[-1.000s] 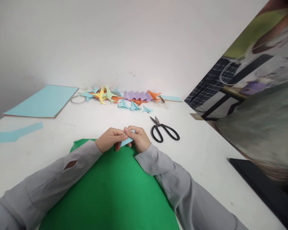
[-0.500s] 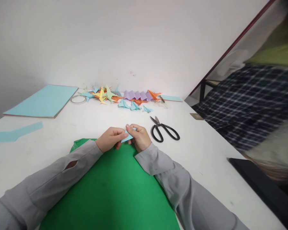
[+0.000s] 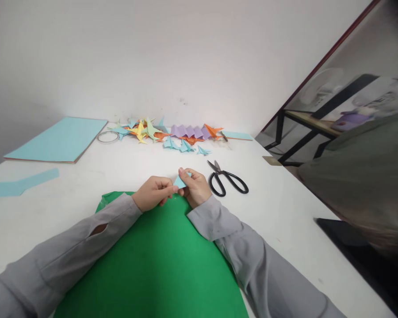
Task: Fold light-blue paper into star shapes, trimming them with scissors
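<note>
Pinching 1 sm. blue paper pc. (image 3: 179, 182), the person's L hand (image 3: 154, 193) & R hand (image 3: 197, 189) nearly met; I saw scissors (image 3: 218, 171), blades parted, just to their R.

White table (image 3: 272, 229) set against a plain white wall (image 3: 146, 57). Far left: stack of light-blue rectangular paper sheets (image 3: 58, 141); nearer, a bent light-blue paper strip (image 3: 23, 185). Beside the stack, a thin pale ring-shaped roll (image 3: 107, 142). Along the wall: heap of yellow, green, blue and orange folded-paper figures (image 3: 149, 130), then a pleated lilac paper piece (image 3: 189, 131). Three small light-blue folded-paper pieces (image 3: 186, 146) lie in front. Black-handled metal scissors (image 3: 218, 171) rest flat, blades parted. Beyond table, right: black-framed shelf with wooden board (image 3: 313, 122), blurred purple object (image 3: 350, 120) upon it.
</note>
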A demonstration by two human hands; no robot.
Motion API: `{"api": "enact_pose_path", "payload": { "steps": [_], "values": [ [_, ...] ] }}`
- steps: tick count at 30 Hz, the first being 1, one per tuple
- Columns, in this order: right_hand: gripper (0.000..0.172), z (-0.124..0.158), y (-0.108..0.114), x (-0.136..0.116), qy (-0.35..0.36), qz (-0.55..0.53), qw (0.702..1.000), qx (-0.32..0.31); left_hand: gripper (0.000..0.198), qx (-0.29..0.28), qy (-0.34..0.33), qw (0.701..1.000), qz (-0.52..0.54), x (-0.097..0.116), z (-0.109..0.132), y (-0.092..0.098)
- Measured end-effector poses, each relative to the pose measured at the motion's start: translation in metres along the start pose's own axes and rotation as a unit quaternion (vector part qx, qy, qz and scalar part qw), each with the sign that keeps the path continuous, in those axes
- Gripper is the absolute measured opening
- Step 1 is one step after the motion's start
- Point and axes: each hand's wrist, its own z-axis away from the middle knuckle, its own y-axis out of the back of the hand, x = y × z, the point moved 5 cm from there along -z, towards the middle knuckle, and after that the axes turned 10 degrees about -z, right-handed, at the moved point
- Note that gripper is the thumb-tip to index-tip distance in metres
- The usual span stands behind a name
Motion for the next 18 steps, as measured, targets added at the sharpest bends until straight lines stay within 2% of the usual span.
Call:
{"api": "enact_pose_path", "payload": {
  "steps": [7, 14, 18],
  "values": [
    [0.038, -0.001, 0.001, 0.000, -0.006, -0.025, 1.000, -0.004, 0.029, 0.024, -0.010, 0.999, -0.024, 0.002, 0.002, 0.000],
    [0.033, -0.002, -0.003, 0.000, -0.027, -0.059, 0.997, -0.030, 0.028, 0.122, -0.009, 0.992, -0.008, -0.002, 0.002, 0.010],
    [0.031, -0.002, -0.004, 0.001, -0.012, -0.024, 0.998, -0.057, 0.030, 0.113, -0.003, 0.994, 0.008, -0.003, 0.001, 0.009]
  ]
}}
